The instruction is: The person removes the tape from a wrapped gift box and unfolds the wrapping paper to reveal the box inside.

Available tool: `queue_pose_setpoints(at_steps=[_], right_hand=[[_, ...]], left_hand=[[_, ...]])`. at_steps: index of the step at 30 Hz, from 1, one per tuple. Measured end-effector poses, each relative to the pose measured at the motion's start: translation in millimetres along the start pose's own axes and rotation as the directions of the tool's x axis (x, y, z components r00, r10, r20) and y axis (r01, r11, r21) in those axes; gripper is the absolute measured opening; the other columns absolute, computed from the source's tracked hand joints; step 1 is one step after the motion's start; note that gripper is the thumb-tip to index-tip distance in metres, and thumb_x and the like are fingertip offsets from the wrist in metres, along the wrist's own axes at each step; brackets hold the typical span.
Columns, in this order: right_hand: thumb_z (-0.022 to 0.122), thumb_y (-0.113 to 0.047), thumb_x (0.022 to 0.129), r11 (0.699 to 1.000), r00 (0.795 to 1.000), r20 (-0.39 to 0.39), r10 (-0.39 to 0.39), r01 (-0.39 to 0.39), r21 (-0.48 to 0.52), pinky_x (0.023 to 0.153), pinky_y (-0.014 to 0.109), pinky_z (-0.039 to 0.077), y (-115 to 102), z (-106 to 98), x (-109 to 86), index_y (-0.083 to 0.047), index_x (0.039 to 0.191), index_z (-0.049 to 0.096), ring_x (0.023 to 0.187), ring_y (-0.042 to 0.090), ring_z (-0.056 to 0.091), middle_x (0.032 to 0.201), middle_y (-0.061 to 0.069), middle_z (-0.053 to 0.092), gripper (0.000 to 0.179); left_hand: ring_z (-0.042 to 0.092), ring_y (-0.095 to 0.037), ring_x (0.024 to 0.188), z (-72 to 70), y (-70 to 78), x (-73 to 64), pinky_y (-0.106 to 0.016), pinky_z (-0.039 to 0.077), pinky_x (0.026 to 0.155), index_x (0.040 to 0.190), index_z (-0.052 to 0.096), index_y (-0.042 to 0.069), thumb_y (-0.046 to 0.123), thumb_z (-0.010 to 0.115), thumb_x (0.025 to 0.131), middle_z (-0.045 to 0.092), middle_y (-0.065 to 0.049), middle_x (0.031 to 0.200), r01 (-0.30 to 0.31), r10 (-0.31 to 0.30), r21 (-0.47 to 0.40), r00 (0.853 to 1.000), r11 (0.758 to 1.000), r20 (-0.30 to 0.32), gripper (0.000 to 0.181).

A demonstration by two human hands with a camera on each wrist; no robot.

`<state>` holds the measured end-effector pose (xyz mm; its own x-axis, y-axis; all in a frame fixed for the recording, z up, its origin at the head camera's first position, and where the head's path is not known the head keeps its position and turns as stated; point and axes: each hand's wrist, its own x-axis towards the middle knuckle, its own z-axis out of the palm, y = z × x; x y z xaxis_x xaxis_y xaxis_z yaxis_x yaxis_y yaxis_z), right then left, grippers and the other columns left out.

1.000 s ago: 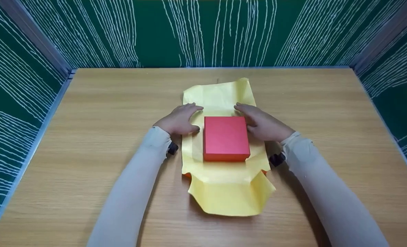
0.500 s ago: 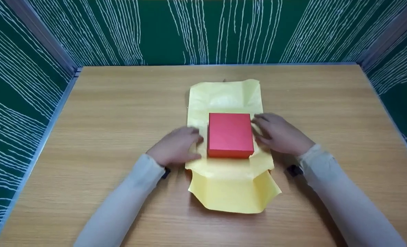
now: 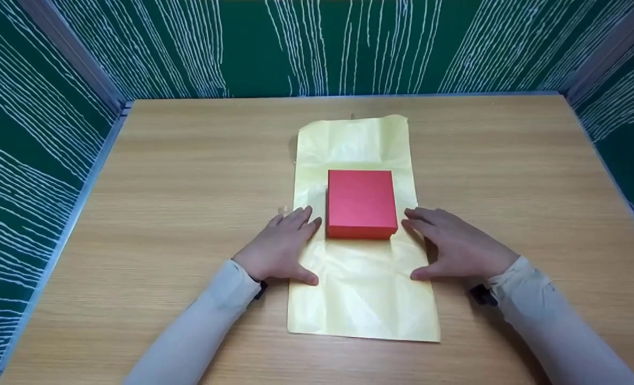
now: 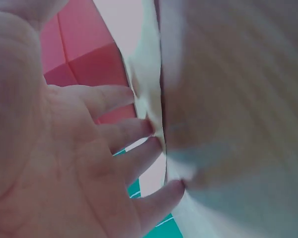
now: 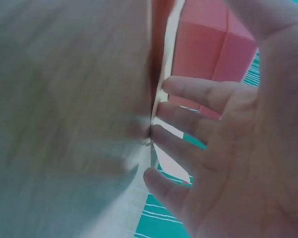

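Observation:
A red box (image 3: 361, 200) with a smooth lid sits on a long sheet of pale yellow paper (image 3: 367, 299), which lies creased but nearly flat on the table. My left hand (image 3: 282, 246) rests along the paper's left edge, fingers spread, thumb nearer me. Opposite it, my right hand (image 3: 453, 243) lies at the right edge with fingers extended. Neither hand touches the box. Both wrist views show the fingertips (image 4: 176, 188) at the paper's edge, with the red box (image 5: 198, 49) beyond.
The wooden table (image 3: 199, 149) spreads around the paper. Green walls (image 3: 252, 59) with white streaks stand at the back and sides, meeting the table along a bluish edge. A small clear scrap (image 3: 283, 210) lies left of the paper.
Both hands have moved toward me along the paper's sides and spread. The paper's near end, which was folded up, now lies flat. The box stays on the paper.

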<state>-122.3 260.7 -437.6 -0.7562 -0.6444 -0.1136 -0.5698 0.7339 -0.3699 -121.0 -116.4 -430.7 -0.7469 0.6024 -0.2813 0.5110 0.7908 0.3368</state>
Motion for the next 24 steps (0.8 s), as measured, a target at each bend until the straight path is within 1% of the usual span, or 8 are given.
queue_pose_setpoints(at_steps=[4, 11, 13, 15, 17, 19, 22, 24], right_hand=[[0.083, -0.061, 0.078, 1.0, 0.999, 0.033, -0.013, 0.013, -0.011, 0.123, 0.061, 0.01, 6, -1, -0.1, -0.001, 0.156, 0.041, 0.15, 0.037, 0.032, 0.164, 0.018, 0.033, 0.108], [0.079, -0.063, 0.081, 0.996, 1.0, 0.027, 0.003, -0.006, 0.09, 0.124, 0.059, 0.004, 17, -5, -3.6, -0.007, 0.159, 0.038, 0.155, 0.037, 0.02, 0.168, 0.014, 0.028, 0.104], [0.077, -0.061, 0.084, 0.989, 0.998, -0.018, 0.053, -0.05, 0.139, 0.124, 0.06, 0.007, 21, -11, -4.8, -0.01, 0.16, 0.039, 0.156, 0.038, 0.017, 0.169, 0.012, 0.026, 0.098], [0.077, -0.053, 0.089, 0.985, 0.991, -0.098, 0.094, -0.078, 0.154, 0.124, 0.061, 0.009, 26, -18, -2.8, -0.01, 0.159, 0.039, 0.156, 0.041, 0.017, 0.169, 0.014, 0.025, 0.091], [0.076, -0.045, 0.092, 0.983, 0.968, -0.205, 0.148, -0.122, 0.135, 0.124, 0.061, 0.012, 31, -27, 0.7, -0.008, 0.158, 0.04, 0.154, 0.044, 0.02, 0.167, 0.017, 0.028, 0.084], [0.075, -0.04, 0.094, 0.981, 0.93, -0.311, 0.194, -0.174, 0.09, 0.125, 0.058, 0.011, 35, -35, 5.5, -0.006, 0.157, 0.041, 0.152, 0.045, 0.023, 0.165, 0.021, 0.03, 0.081], [0.074, -0.042, 0.094, 0.955, 0.868, -0.402, 0.29, -0.291, 0.061, 0.127, 0.054, 0.003, 40, -43, 10.2, -0.006, 0.159, 0.036, 0.153, 0.045, 0.021, 0.165, 0.023, 0.028, 0.084], [0.072, -0.047, 0.094, 0.931, 0.833, -0.429, 0.348, -0.361, 0.054, 0.126, 0.054, -0.005, 43, -45, 12.1, -0.006, 0.161, 0.033, 0.155, 0.046, 0.016, 0.167, 0.024, 0.024, 0.087]], left_hand=[[0.011, -0.029, 0.159, 2.3, 0.3, 2.7, -0.063, 0.006, 0.123, 0.164, 0.026, 0.012, 0.071, 0.08, 0.073, 0.014, -0.014, 0.172, 0.019, -0.019, 0.009, 1.0, 1.0, 0.0, 0.121], [0.015, -0.028, 0.159, -2.6, -2.4, 12.3, -0.061, -0.008, 0.122, 0.163, 0.032, 0.013, 0.072, 0.075, 0.077, 0.019, -0.012, 0.171, 0.002, -0.003, -0.02, 1.0, 1.0, -0.028, 0.112], [0.018, -0.028, 0.158, -7.7, -5.5, 16.3, -0.057, -0.004, 0.124, 0.16, 0.037, 0.013, 0.068, 0.071, 0.084, 0.025, -0.011, 0.17, 0.002, -0.007, -0.064, 0.998, 0.998, -0.069, 0.1], [0.024, -0.029, 0.156, -14.8, -9.9, 18.4, -0.052, 0.005, 0.126, 0.158, 0.043, 0.012, 0.062, 0.068, 0.09, 0.033, -0.012, 0.166, 0.032, -0.052, -0.133, 0.987, 0.991, -0.153, 0.088], [0.03, -0.031, 0.153, -24.5, -15.4, 19.4, -0.05, 0.016, 0.126, 0.156, 0.045, 0.01, 0.056, 0.066, 0.095, 0.039, -0.014, 0.163, 0.076, -0.128, -0.195, 0.954, 0.978, -0.271, 0.079], [0.031, -0.034, 0.152, -35.9, -21.5, 19.3, -0.05, 0.021, 0.125, 0.157, 0.042, 0.009, 0.053, 0.064, 0.098, 0.038, -0.016, 0.163, 0.14, -0.228, -0.243, 0.894, 0.96, -0.386, 0.077], [0.021, -0.035, 0.156, -52.0, -31.6, 18.5, -0.052, 0.012, 0.126, 0.163, 0.031, 0.013, 0.055, 0.063, 0.098, 0.026, -0.015, 0.168, 0.246, -0.352, -0.267, 0.795, 0.932, -0.495, 0.084], [0.01, -0.033, 0.159, -59.8, -38.6, 18.8, -0.055, 0.002, 0.126, 0.165, 0.026, 0.017, 0.061, 0.061, 0.097, 0.015, -0.014, 0.172, 0.301, -0.394, -0.256, 0.747, 0.919, -0.536, 0.088]])
